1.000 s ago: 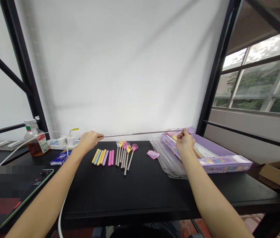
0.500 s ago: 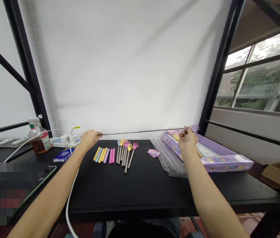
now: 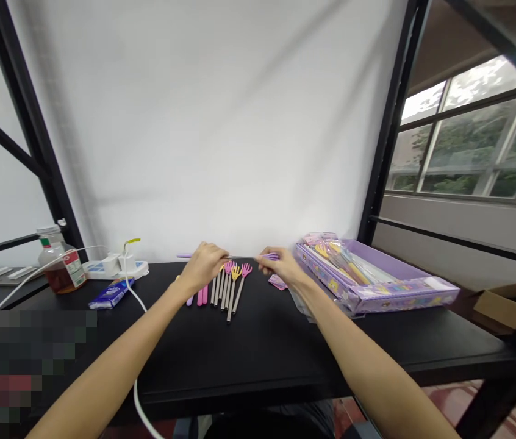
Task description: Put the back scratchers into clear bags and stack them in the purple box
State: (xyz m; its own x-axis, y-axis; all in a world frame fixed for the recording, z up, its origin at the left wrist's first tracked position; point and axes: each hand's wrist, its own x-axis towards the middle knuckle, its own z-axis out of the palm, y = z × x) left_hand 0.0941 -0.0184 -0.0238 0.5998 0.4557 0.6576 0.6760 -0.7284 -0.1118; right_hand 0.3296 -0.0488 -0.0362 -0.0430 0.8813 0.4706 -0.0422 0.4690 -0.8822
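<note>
A telescopic back scratcher with a purple claw head (image 3: 272,256) is held level between my hands, above the table's far part. My left hand (image 3: 207,262) is closed on its handle end, and a purple grip (image 3: 183,255) sticks out to the left. Closed near the claw, my right hand (image 3: 280,263) pinches the other end. Under and between the hands lie several back scratchers (image 3: 230,292) with metal rods and coloured claws. Beside them are pink grips (image 3: 202,296); my left hand and forearm hide most of the other loose grips.
At right stands a purple box (image 3: 404,297) holding wrapped back scratchers, with clear plastic bags (image 3: 302,305) and pink cards (image 3: 278,281) near it. To the left are a blue packet (image 3: 110,294), a power strip (image 3: 136,269), a bottle (image 3: 63,268) and a white cable (image 3: 136,390).
My hands have come together from wide apart, and the back scratcher's long drawn-out rod is now much shorter. A purple grip now shows to the left of my left hand.
</note>
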